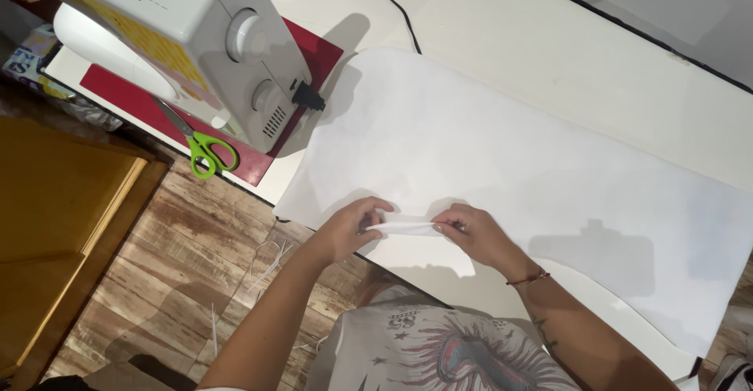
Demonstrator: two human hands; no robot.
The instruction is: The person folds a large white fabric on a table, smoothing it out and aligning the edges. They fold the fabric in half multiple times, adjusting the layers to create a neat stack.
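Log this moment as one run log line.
left hand pinching white strip | right hand pinching other end | over white sheet | scissors idle

Both forearms reach forward, bare, converging at centre. The left hand [349,229] and right hand [471,234] face each other, fingertips closed in a pinching grip, knuckles up, wrists nearly level.

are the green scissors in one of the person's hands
No, the green-handled scissors lie on the red mat beside the sewing machine, while the left hand and right hand pinch a white fabric strip.
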